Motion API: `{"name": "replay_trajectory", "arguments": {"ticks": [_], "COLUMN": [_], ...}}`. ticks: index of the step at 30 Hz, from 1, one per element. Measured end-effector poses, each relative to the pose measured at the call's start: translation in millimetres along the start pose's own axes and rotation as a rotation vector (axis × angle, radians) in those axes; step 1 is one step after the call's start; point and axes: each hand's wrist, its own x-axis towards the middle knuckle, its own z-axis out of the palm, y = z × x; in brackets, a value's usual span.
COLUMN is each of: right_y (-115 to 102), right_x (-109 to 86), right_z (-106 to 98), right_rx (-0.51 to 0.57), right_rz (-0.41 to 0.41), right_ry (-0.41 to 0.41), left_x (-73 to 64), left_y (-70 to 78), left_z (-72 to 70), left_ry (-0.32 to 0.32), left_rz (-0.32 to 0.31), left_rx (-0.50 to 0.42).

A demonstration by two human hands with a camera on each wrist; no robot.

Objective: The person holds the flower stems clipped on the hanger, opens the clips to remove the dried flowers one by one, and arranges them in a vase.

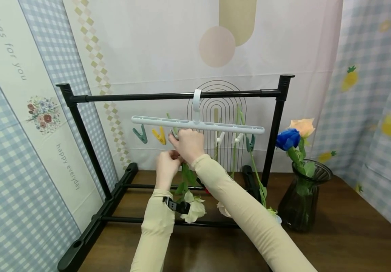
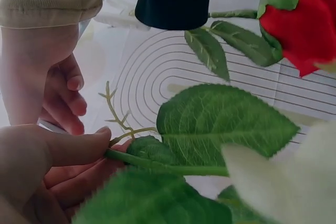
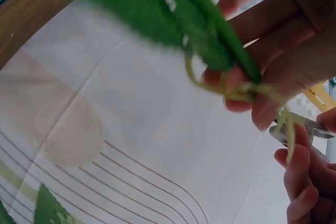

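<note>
Between thumb and fingers, my left hand point(image 1: 168, 166) pinches the green stem point(image 2: 173, 169) of a white rose point(image 1: 194, 207) that hangs head down. Its leaves point(image 2: 226, 124) spread beyond the fingertips. Just above, my right hand point(image 1: 190, 145) is at the underside of a pale blue hanger point(image 1: 147, 121). Its fingers point(image 3: 299, 166) hold a grey clothespin point(image 3: 316, 131), and the thin stem end overlaps the pin's jaws in the right wrist view. The right hand partly hides this pin in the head view.
The hanger hooks over a black rack's bar point(image 1: 130, 96). Green point(image 1: 141, 135) and yellow point(image 1: 160, 136) clothespins hang at left; white point(image 1: 220, 139) and green point(image 1: 251, 144) ones at right grip stems. A red rose point(image 2: 299, 22) hangs beyond. A dark glass vase point(image 1: 299, 206) holds blue point(image 1: 288, 139) and peach point(image 1: 302, 127) roses.
</note>
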Motion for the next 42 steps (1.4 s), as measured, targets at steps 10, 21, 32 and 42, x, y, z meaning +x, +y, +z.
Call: {"name": "replay_trajectory", "arguments": {"ticks": [10,21,32,42], "right_y": [0,4,4,6], "right_x": [0.0,-3.0,-6.2,-10.6], "right_z": [-3,-5,-4,-11], "right_rx": [0.133,0.206,0.227,0.281], "right_rz": [0.016,0.013,0.068,0.096], "right_ry": [-0.012,-0.04,-0.109,-0.227], "left_x": [-3.2,-10.3,-19.5,-26.3], "left_y": [0.7,-9.8,-16.8,-20.4], "left_z": [-2.0,-2.9,-3.4,-12.9], "left_ry": [-0.014,-0.079,-0.124,-0.153], "left_rz": [-0.026,-0.094,-0.132,-0.133], "left_rx": [-0.042,-0.079,-0.052,-0.068]}}
